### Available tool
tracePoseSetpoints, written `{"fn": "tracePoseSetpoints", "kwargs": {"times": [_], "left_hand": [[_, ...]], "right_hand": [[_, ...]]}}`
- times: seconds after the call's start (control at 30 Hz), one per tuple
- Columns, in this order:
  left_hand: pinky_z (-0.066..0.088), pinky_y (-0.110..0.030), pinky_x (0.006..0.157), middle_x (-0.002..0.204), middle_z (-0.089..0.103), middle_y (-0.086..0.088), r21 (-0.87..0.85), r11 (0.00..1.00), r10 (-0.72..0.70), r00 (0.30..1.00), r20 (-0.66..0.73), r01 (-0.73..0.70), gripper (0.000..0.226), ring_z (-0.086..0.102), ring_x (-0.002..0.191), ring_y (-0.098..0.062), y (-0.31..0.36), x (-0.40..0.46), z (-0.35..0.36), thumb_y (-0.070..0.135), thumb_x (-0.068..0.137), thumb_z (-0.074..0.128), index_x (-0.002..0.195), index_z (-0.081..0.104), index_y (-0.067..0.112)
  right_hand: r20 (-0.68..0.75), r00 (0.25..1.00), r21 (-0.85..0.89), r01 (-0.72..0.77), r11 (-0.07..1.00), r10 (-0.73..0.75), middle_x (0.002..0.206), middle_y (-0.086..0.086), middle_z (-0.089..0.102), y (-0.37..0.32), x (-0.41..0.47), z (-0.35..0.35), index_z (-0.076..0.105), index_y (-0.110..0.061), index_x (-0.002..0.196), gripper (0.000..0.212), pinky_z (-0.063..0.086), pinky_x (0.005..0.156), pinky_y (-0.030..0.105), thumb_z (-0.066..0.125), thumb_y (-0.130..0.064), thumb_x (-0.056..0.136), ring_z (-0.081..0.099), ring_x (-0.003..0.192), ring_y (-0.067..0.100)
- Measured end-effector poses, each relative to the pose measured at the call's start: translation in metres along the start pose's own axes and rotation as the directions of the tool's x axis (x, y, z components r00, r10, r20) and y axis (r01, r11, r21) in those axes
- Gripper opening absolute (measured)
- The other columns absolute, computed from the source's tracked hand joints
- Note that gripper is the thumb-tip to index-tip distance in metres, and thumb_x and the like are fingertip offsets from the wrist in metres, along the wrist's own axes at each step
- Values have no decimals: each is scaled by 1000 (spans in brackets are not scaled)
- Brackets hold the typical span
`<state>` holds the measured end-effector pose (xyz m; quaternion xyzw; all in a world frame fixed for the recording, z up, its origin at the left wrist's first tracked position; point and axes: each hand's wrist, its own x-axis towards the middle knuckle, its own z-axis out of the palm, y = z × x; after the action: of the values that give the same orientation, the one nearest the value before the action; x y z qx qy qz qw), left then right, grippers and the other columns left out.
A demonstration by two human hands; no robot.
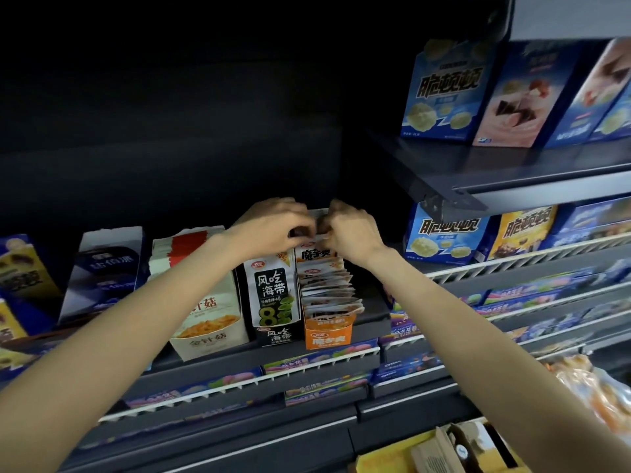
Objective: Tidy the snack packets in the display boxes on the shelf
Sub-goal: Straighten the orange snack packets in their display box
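An orange display box (327,334) stands on the dark shelf (341,356), filled with a row of small snack packets (327,288) leaning in a stack. Both hands meet over the back of that row. My left hand (276,227) has its fingers curled and pinches the top of the rearmost packets. Opposite it, my right hand (351,233) pinches the same packet tops. A black seaweed display box (271,298) stands directly left of the orange one, and a cream mushroom-snack box (208,319) stands further left.
A white and blue box (106,268) and yellow boxes (20,278) stand at the left. Blue cracker boxes (444,93) fill the upper right shelf, with more on the shelf below (440,238). Flat biscuit packs (317,358) line the lower racks. Bagged goods (587,387) sit low right.
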<state>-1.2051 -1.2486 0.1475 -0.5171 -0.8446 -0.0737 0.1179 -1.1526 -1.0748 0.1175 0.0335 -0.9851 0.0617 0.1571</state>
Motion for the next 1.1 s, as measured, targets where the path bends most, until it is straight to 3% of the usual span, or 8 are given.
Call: {"fn": "tracePoseSetpoints", "kwargs": {"times": [0.13, 0.23, 0.4, 0.5, 0.6, 0.8, 0.93, 1.1], "left_hand": [[45, -33, 82, 107, 60, 5, 50, 996, -74, 997, 22, 73, 16, 51, 104, -15, 2, 3, 6, 28, 92, 60, 106, 68, 26], [45, -31, 79, 109, 58, 4, 65, 994, -91, 996, -14, 92, 14, 49, 103, -15, 1, 3, 7, 25, 91, 62, 102, 70, 23], [46, -34, 81, 105, 61, -1, 103, 993, -72, 994, 81, 64, 18, 55, 101, -19, 7, 9, 5, 22, 93, 58, 106, 69, 16], [51, -37, 85, 112, 67, -2, 101, 995, -19, 991, 133, 5, 26, 63, 101, -18, 15, 6, 7, 28, 95, 55, 115, 67, 17], [53, -34, 86, 119, 67, 2, -9, 1000, -18, 995, 98, 19, 31, 65, 101, -13, 21, -4, 5, 33, 96, 53, 123, 63, 21], [48, -26, 94, 126, 62, 8, -175, 975, -115, 987, 115, 134, 44, 59, 111, -6, 20, -22, 4, 48, 91, 55, 130, 56, 27], [51, -25, 81, 117, 67, 4, -260, 935, -219, 969, 113, 242, 49, 63, 95, -8, 23, -21, 6, 49, 86, 62, 129, 56, 26], [48, -32, 95, 116, 65, 9, -491, 785, -359, 924, 135, 377, 42, 59, 107, -7, 27, -19, 8, 46, 87, 63, 122, 58, 24]], "right_hand": [[-199, 979, 420, 48, 906, 41, 87, -8, 55, 13, -24, -6, 69, -21, 91, 16, 39, 63, 24, 75, -29, 79, 53, 69, 6], [-161, 987, 605, 93, 791, 7, 83, -13, 63, 22, -44, -13, 69, -27, 85, 10, 44, 65, 16, 76, -21, 81, 56, 70, 5], [89, 984, 524, 88, 847, -157, 87, -21, 65, 31, -46, -18, 73, -23, 104, 18, 47, 71, 10, 69, -27, 87, 62, 82, -5], [111, 970, 413, 152, 898, -216, 78, -14, 65, 28, -42, -23, 72, -16, 107, 18, 50, 71, 11, 63, -20, 92, 63, 71, -6], [107, 960, 295, 218, 930, -259, 91, -1, 72, 22, -37, -26, 71, -15, 108, 19, 55, 79, 26, 62, -16, 91, 65, 80, 4], [136, 957, 368, 191, 910, -256, 89, -6, 66, 24, -38, -22, 71, -16, 102, 14, 51, 76, 23, 66, -15, 89, 60, 81, 2], [-6, 997, 361, 79, 929, -82, 80, -4, 66, 20, -46, -26, 59, -17, 103, 10, 52, 65, 37, 52, -22, 97, 64, 71, 14], [-236, 930, 802, 23, 597, 282, 76, 4, 67, 7, -60, -55, 48, -12, 100, 6, 57, 54, 31, 43, -16, 102, 69, 61, 19]]}}
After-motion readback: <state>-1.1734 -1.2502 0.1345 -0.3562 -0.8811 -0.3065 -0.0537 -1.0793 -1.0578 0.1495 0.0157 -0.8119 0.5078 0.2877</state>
